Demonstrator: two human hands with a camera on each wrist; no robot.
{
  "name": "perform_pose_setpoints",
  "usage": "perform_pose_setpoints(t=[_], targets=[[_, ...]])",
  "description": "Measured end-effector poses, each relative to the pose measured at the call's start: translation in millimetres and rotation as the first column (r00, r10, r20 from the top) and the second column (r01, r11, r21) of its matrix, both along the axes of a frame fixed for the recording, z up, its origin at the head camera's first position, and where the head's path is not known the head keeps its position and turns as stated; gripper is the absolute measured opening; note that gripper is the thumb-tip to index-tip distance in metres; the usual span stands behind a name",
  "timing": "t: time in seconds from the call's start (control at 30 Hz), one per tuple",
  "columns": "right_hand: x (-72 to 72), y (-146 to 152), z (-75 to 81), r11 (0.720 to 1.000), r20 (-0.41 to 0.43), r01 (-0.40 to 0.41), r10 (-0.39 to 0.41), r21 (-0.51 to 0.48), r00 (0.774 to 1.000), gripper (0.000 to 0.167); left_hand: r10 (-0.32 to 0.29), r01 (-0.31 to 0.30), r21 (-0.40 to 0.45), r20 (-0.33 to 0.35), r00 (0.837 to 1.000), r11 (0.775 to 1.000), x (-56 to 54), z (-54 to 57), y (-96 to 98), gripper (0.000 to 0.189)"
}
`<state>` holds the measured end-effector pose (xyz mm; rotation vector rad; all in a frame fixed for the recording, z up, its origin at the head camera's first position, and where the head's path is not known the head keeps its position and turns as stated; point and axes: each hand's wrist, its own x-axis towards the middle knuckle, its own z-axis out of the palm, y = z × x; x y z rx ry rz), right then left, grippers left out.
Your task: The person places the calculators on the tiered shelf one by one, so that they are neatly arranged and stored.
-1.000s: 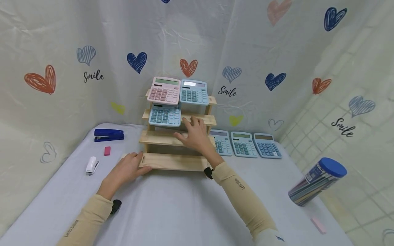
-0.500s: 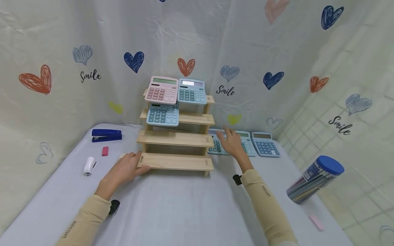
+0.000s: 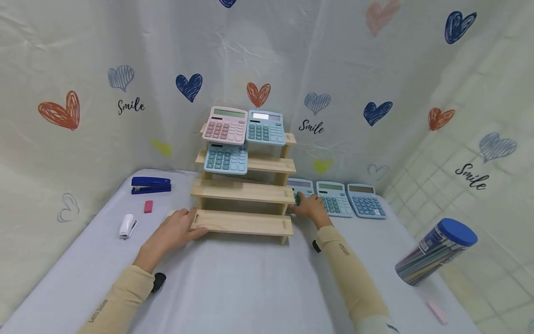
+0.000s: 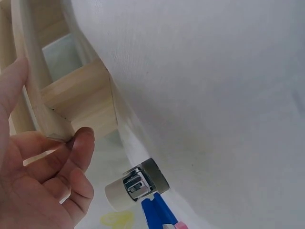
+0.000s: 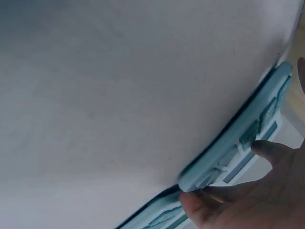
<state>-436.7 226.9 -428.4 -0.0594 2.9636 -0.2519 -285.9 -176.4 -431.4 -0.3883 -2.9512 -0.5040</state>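
Observation:
A stepped wooden rack stands at the back of the table. My left hand grips the left end of its lowest shelf, with the thumb on one face and curled fingers at the edge in the left wrist view. Beside the rack's right side, my right hand spans a light-blue calculator, fingers at one long edge and a fingertip over the keys. A pink calculator and a blue calculator sit on the top shelf. One more blue calculator sits at the left of the second shelf.
Two further calculators, a green-blue one and a bluer one, lie to the right. A blue-lidded tube and pink eraser are at far right. A blue stapler, red eraser and white stapler lie left.
My right hand has left the second shelf, swung right over the calculators on the table, then come back left and down onto the one nearest the rack. My left hand stays on the rack.

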Motion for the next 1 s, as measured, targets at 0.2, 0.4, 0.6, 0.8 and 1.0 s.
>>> perform_pose_setpoints(t=[0.2,0.4,0.6,0.8,1.0], targets=[[-1.6,-3.2,0.9,1.000,0.029,0.018,-0.019,0.013,0.999,0.100,-0.004,0.005,0.007,-0.018,1.000,1.000,0.6,0.7,1.5,0.077],[0.1,-3.4,2.5,0.998,0.029,-0.017,0.016,0.056,0.999,0.099,-0.007,0.007,0.002,-0.038,0.999,1.000,1.0,-0.8,0.1,0.077],[11.9,4.2,10.2,0.999,0.010,-0.044,0.044,0.004,0.999,0.098,-0.005,0.005,0.016,-0.023,1.000,1.000,2.6,-2.6,-0.4,0.079],[28.1,16.7,32.3,0.993,-0.057,-0.069,0.064,-0.092,0.996,0.104,-0.002,0.002,0.013,-0.010,1.000,1.000,2.9,-0.2,-1.4,0.080],[48.4,30.0,57.5,0.988,-0.078,-0.017,0.005,-0.155,0.997,0.108,-0.015,0.015,0.016,-0.010,1.000,1.000,3.7,2.6,-0.5,0.078]])
